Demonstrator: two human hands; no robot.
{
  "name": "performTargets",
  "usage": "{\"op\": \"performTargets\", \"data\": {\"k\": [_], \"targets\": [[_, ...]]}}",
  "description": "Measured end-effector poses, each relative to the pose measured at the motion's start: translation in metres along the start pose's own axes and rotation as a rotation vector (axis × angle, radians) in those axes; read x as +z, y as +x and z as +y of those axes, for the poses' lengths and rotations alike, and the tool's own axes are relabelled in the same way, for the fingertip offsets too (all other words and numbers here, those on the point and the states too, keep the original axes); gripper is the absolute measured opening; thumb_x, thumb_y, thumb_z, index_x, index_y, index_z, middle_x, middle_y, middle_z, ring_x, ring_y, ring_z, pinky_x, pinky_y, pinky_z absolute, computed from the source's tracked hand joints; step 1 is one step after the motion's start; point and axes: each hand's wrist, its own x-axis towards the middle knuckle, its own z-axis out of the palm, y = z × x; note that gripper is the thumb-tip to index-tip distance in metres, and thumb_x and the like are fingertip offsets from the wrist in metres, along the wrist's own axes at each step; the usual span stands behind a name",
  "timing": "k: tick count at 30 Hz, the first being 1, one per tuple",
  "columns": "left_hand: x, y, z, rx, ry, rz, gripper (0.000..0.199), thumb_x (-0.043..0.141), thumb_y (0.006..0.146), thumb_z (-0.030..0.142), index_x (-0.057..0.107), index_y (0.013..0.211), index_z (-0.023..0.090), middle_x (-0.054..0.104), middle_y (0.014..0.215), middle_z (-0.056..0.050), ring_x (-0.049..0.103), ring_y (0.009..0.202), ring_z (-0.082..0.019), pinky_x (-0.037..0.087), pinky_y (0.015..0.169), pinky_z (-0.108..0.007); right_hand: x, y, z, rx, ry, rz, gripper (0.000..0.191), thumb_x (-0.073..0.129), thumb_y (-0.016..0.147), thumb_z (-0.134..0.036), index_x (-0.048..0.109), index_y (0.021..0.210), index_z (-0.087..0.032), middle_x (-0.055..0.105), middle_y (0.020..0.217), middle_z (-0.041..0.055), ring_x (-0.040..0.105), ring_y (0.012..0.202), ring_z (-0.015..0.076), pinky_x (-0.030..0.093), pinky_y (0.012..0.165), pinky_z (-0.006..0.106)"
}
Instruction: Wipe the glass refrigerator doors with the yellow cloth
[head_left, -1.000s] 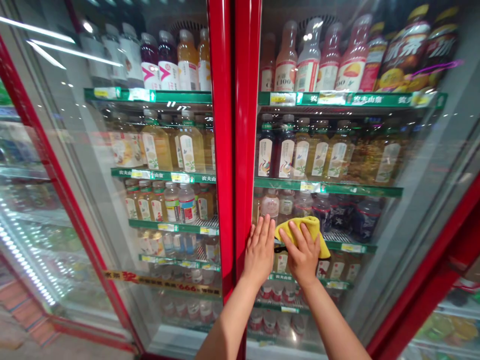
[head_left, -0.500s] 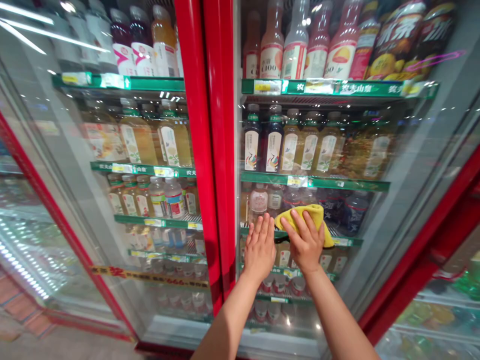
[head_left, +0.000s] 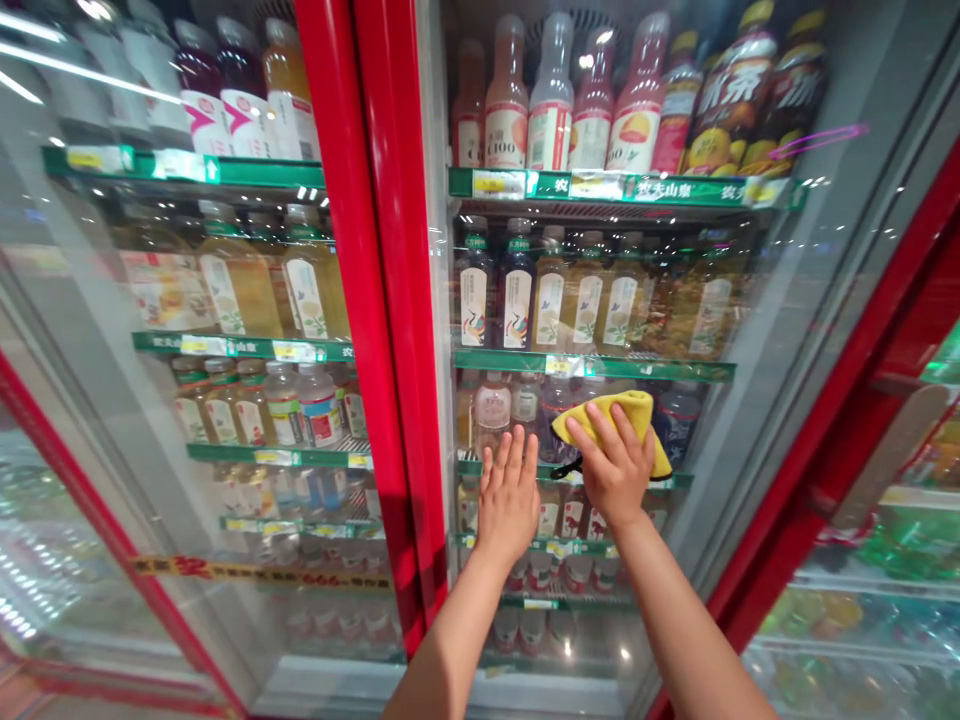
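My left hand [head_left: 508, 500] is raised in front of the right glass door, fingers stretched upward, holding nothing. To its right, my right hand [head_left: 616, 462] presses a folded yellow cloth [head_left: 637, 412] with a dark edge against the glass. The cloth sticks out above and to the right of the fingers, and a black tag hangs at its left. Behind the glass door [head_left: 592, 625] stand rows of drink bottles; the hands and cloth cover some on the lower shelves.
Thick red door frames [head_left: 382, 300] run down the middle. Another bottle-filled cooler section [head_left: 259, 345] is on the left. A red frame with a handle [head_left: 892, 450] slants along the right, beside more shelves of drinks.
The view has shifted, so the cooler appears further left. My right hand and the cloth have moved slightly right and up relative to my left hand, and the gap between the hands is wider.
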Motion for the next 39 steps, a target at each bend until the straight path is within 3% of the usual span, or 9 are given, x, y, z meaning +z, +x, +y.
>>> {"op": "performTargets", "data": {"k": [3, 8, 13, 17, 20, 24, 31, 35, 39], "targets": [[-0.001, 0.001, 0.002, -0.001, -0.003, -0.002, 0.087, 0.051, 0.092, 0.01, 0.003, 0.164, 0.016, 0.018, 0.169, -0.012, 0.017, 0.157, -0.027, 0.025, 0.127, -0.052, -0.009, -0.021, 0.015, 0.135, -0.051, 0.032, 0.049, 0.054, 0.098, -0.016, 0.059, 0.142, -0.035, 0.062, 0.145, 0.0077, 0.044, 0.146, 0.0278, 0.027, 0.118, 0.053], [0.003, 0.001, 0.01, 0.029, -0.022, -0.004, 0.085, 0.049, 0.092, 0.009, 0.004, 0.164, 0.017, 0.019, 0.169, -0.011, 0.016, 0.157, -0.026, 0.022, 0.128, -0.053, -0.014, -0.066, -0.005, 0.207, -0.029, -0.068, 0.054, 0.048, 0.099, -0.016, 0.05, 0.151, -0.03, 0.054, 0.153, 0.0114, 0.031, 0.153, 0.0312, 0.025, 0.12, 0.06], [0.006, 0.011, 0.02, 0.088, -0.023, 0.009, 0.083, 0.049, 0.092, 0.007, 0.009, 0.164, 0.021, 0.019, 0.169, -0.008, 0.014, 0.158, -0.024, 0.017, 0.129, -0.053, -0.014, -0.034, 0.024, -0.006, -0.011, -0.08, 0.046, 0.051, 0.1, -0.017, 0.059, 0.141, -0.038, 0.066, 0.141, 0.0036, 0.041, 0.148, 0.0232, 0.02, 0.124, 0.051], [0.011, 0.016, 0.029, 0.066, -0.027, 0.05, 0.083, 0.052, 0.092, 0.009, 0.011, 0.164, 0.018, 0.018, 0.169, -0.008, 0.007, 0.158, -0.024, 0.009, 0.129, -0.054, -0.025, -0.04, 0.058, 0.143, -0.069, 0.017, 0.051, 0.056, 0.098, -0.016, 0.055, 0.145, -0.036, 0.058, 0.149, 0.0072, 0.04, 0.148, 0.0282, 0.031, 0.118, 0.053], [0.016, 0.013, 0.036, 0.047, -0.041, 0.041, 0.083, 0.052, 0.092, 0.009, 0.011, 0.164, 0.019, 0.019, 0.168, -0.009, 0.008, 0.158, -0.024, 0.009, 0.129, -0.055, -0.031, -0.069, 0.05, 0.244, -0.058, -0.004, 0.055, 0.049, 0.098, -0.012, 0.051, 0.149, -0.033, 0.052, 0.155, 0.01, 0.033, 0.152, 0.0314, 0.034, 0.116, 0.058], [0.021, 0.011, 0.046, 0.076, -0.062, 0.004, 0.083, 0.051, 0.092, 0.007, 0.01, 0.164, 0.022, 0.021, 0.168, -0.009, 0.013, 0.158, -0.024, 0.01, 0.129, -0.056, -0.03, -0.074, 0.036, 0.14, 0.016, -0.122, 0.053, 0.044, 0.099, -0.009, 0.056, 0.144, -0.035, 0.057, 0.15, 0.0052, 0.033, 0.152, 0.0259, 0.029, 0.121, 0.054], [0.029, 0.013, 0.064, 0.095, -0.094, -0.011, 0.086, 0.053, 0.091, 0.007, 0.009, 0.164, 0.023, 0.019, 0.168, -0.01, 0.012, 0.158, -0.025, 0.007, 0.128, -0.057, -0.039, -0.073, 0.084, 0.183, -0.065, -0.027, 0.059, 0.045, 0.098, -0.008, 0.051, 0.149, -0.037, 0.054, 0.153, 0.0046, 0.034, 0.152, 0.0254, 0.031, 0.121, 0.053], [0.033, 0.007, 0.075, 0.088, -0.082, -0.026, 0.085, 0.053, 0.092, 0.01, 0.006, 0.164, 0.018, 0.019, 0.168, -0.012, 0.009, 0.158, -0.025, 0.006, 0.128, -0.058, -0.045, -0.11, 0.071, 0.287, -0.052, -0.09, 0.069, 0.039, 0.096, -0.004, 0.036, 0.158, -0.033, 0.04, 0.163, 0.0088, 0.022, 0.156, 0.0308, 0.037, 0.117, 0.059], [0.037, 0.007, 0.086, 0.104, -0.062, -0.027, 0.086, 0.054, 0.093, 0.011, 0.006, 0.164, 0.017, 0.019, 0.168, -0.012, 0.006, 0.158, -0.024, 0.006, 0.129, -0.056, -0.044, -0.103, 0.074, 0.142, 0.004, -0.163, 0.07, 0.042, 0.096, -0.004, 0.036, 0.157, -0.039, 0.046, 0.16, 0.0013, 0.028, 0.155, 0.0228, 0.028, 0.124, 0.05]]}}
